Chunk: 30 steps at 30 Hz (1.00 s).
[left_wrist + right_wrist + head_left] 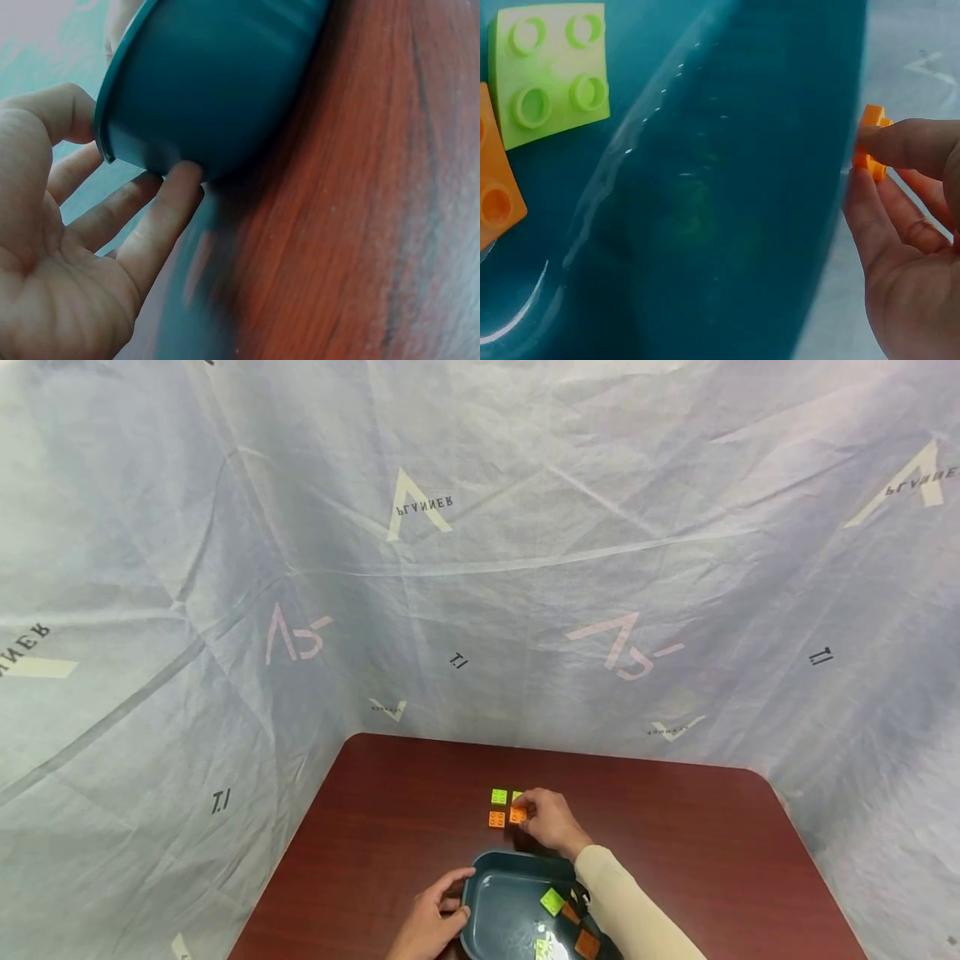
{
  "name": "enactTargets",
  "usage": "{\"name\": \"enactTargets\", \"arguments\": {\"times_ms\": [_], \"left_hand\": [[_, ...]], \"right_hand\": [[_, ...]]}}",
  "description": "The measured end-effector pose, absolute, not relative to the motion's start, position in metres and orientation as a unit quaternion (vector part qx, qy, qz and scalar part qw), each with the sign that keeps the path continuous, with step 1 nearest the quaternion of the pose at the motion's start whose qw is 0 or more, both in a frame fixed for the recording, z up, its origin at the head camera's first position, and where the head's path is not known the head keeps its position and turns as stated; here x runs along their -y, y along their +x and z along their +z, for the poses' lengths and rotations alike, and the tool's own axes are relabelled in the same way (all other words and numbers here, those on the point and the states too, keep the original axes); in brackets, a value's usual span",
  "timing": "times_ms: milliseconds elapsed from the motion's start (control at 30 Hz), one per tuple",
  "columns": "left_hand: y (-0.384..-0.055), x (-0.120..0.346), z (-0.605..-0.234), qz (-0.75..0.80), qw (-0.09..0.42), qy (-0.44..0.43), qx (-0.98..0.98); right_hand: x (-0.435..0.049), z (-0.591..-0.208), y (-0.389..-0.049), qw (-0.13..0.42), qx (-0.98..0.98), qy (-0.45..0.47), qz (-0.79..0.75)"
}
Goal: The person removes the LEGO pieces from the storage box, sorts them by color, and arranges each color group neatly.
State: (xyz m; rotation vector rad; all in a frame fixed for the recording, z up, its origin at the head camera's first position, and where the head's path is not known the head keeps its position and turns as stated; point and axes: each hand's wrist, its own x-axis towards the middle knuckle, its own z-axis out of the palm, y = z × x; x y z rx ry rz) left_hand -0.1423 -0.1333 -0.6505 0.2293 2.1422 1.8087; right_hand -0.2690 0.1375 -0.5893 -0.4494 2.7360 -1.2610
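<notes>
Orange plastic is filling the narrow gap between the thumb and fingertips of the right hand point(553, 820): they are pinching a studded orange brick point(518, 815) just past the far rim of the teal tray point(498, 902). Whether that brick is touching the table point(375, 843) beneath those fingers, the views are leaving unclear. Just beyond the pinch, a partly hidden green brick point(517, 796) is peeking out behind the fingers. Left of the fingertips, a second orange brick point(497, 819) is lying near the held one, and a second green brick point(498, 797) is sitting behind it, so the four are forming two short rows, matched by colour.

That little square is looking all but complete: three bricks are resting out on the wood, and the pinched one is occupying the remaining corner. On the near side of the right fingers, more bricks are lying in the tray: a tilted green brick point(552, 902), a shaded orange brick point(570, 912) just beside it, a third orange brick point(587, 945) and a bottom-edge green brick point(542, 950). These are seemingly making up what is left, putting the work at roughly halfway, though the sleeve point(637, 906) is hiding part of the tray and preventing a sure count.

Meanwhile the left hand point(431, 918) is spreading its fairly straight fingers wide against the tray's outer wall, its thumb bending toward the rim, apparently steadying it.
</notes>
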Motion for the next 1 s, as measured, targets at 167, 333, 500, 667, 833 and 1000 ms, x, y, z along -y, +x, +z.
{"name": "enactTargets", "arguments": {"times_ms": [167, 333, 500, 667, 833, 1000], "left_hand": [[-0.143, 0.134, -0.650, 0.627, 0.168, 0.081, -0.757], [-0.145, 0.134, -0.650, 0.624, 0.173, 0.074, -0.758], [-0.145, 0.135, -0.652, 0.624, 0.171, 0.076, -0.759], [-0.144, 0.136, -0.654, 0.618, 0.172, 0.080, -0.763], [-0.143, 0.135, -0.653, 0.622, 0.171, 0.080, -0.760], [-0.145, 0.134, -0.654, 0.624, 0.168, 0.079, -0.759]], "right_hand": [[-0.138, -0.603, -0.277, 0.046, -0.906, -0.148, -0.394], [-0.140, -0.614, -0.283, 0.042, -0.911, -0.141, -0.385], [-0.139, -0.623, -0.284, 0.049, -0.910, -0.135, -0.389], [-0.136, -0.626, -0.284, 0.049, -0.908, -0.130, -0.395], [-0.134, -0.627, -0.290, 0.050, -0.911, -0.118, -0.391], [-0.135, -0.627, -0.293, 0.053, -0.912, -0.112, -0.390]]}}
